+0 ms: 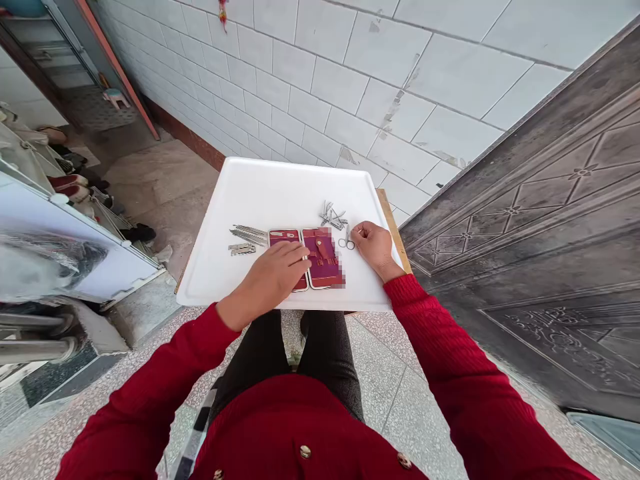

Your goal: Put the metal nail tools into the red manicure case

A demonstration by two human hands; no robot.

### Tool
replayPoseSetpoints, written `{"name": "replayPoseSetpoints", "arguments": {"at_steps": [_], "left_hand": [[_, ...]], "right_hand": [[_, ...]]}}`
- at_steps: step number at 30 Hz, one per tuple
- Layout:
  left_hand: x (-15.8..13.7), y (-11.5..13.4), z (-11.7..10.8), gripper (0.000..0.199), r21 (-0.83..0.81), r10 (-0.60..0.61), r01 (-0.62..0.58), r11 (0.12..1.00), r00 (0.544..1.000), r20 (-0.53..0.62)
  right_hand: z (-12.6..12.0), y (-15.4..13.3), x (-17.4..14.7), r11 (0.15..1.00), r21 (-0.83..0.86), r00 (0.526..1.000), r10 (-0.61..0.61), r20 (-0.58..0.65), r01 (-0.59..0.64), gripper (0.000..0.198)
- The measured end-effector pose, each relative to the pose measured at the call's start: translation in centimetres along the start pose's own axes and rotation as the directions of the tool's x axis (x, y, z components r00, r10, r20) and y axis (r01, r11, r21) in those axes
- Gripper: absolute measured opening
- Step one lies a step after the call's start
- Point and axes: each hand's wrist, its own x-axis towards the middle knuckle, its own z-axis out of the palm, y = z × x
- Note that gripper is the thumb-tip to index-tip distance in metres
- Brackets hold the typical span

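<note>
A red manicure case [325, 280] lies open on a white tray table [280, 193], with a few small tools held in its purple-red lining. Across its left half and middle rests my left hand [281, 268], fingers stretched out and holding nothing. My right hand [373, 243] is at the case's right side, thumb and forefinger pinched at a pair of small scissors [347, 243], whose loops point toward me. Several nail clippers [333, 217] lie in a pile just beyond the case. Left of it are several slim metal tools [249, 235] and a flat metal clipper-like piece [242, 249].
A white tiled wall [300, 80] stands behind the table. To the right is a dark panelled door [525, 227]; at left, a rack with shoes [75, 187]. The tray has a raised rim, and its near edge is close to my legs.
</note>
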Motion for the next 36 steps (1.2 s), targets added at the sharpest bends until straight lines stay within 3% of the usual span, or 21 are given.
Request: {"name": "replayPoseSetpoints", "arguments": {"at_steps": [4,7,19,24,27,30,33,36], "left_hand": [[-4.9,1.2,0.3,0.024,-0.019,-0.132,0.131,0.991,0.991,-0.008],[-6.6,1.5,0.9,0.023,-0.052,-0.198,0.198,0.979,0.98,0.013],[-7.5,0.8,0.8,0.03,-0.102,-0.331,0.333,0.937,0.943,0.042],[-8.2,0.5,0.8,0.03,-0.09,-0.357,0.362,0.928,0.932,0.065],[-8.3,0.7,0.9,0.03,-0.077,-0.368,0.37,0.926,0.929,0.045],[-8.2,0.9,1.0,0.027,-0.083,-0.372,0.373,0.924,0.928,0.021],[-8.2,1.0,1.2,0.024,-0.082,-0.373,0.371,0.925,0.928,-0.011],[-8.2,1.0,1.6,0.024,-0.052,-0.37,0.368,0.928,0.928,-0.043]], "right_hand": [[0.1,0.2,0.0,1.0,-0.001,1.0,0.002,0.002,-0.002,0.011],[0.1,0.3,0.0,1.0,-0.001,1.0,0.0,-0.004,0.0,0.011],[0.3,0.9,0.1,0.999,0.05,1.0,-0.023,-0.014,0.023,0.011],[-0.2,1.0,0.5,0.963,0.268,0.994,0.01,0.106,-0.038,0.016],[-0.2,-0.8,0.0,0.919,0.395,0.991,-0.054,0.124,0.001,0.023],[0.5,-4.1,-0.9,0.887,0.448,0.963,-0.211,0.169,0.116,0.027],[1.6,-7.8,-1.8,0.878,0.401,0.884,-0.385,0.266,0.262,0.019],[2.7,-11.3,-2.4,0.871,0.305,0.81,-0.477,0.341,0.384,0.011]]}}
